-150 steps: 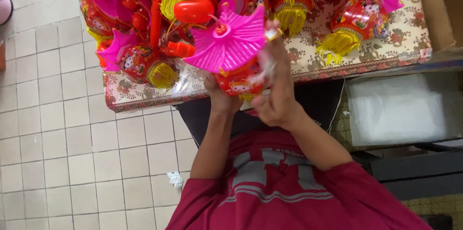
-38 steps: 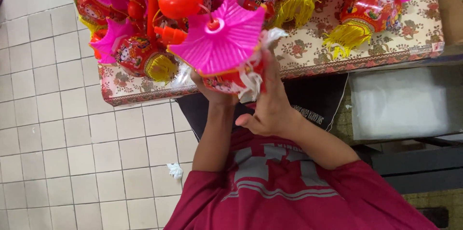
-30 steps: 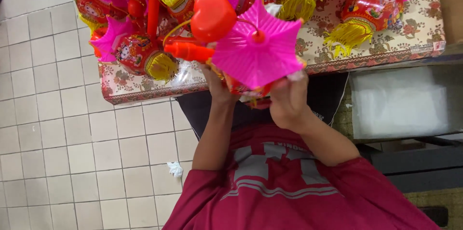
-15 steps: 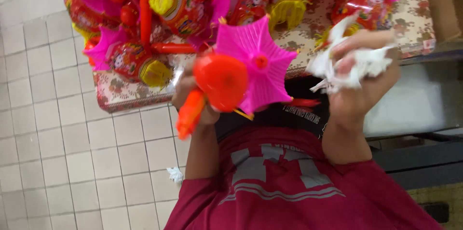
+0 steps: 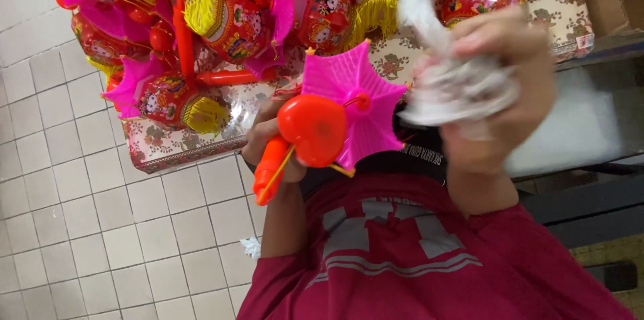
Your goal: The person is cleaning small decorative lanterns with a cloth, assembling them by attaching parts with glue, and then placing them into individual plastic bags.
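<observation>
Head view, looking down the person's chest: the left hand is wrapped around the orange handle of a toy lantern, whose pink star-shaped top and orange heart-shaped piece stand just in front of the red shirt. The handle's long axis runs slantwise, from low on the left up toward the pink star on the right, so the lantern lies between the two hands, nearer the left, which already grips it. The fingers of that hand are mostly hidden behind the handle and heart, yet the hold reads as closed.

The right hand is raised beside the lantern, clenched around a crumpled clear plastic wrapper, blurred, with one loose end sticking upward. It does not touch the lantern.

Beyond both hands, a floral-patterned table carries a heap of similar lanterns with yellow tassels and pink tops. Pale floor tiles lie to the left.
</observation>
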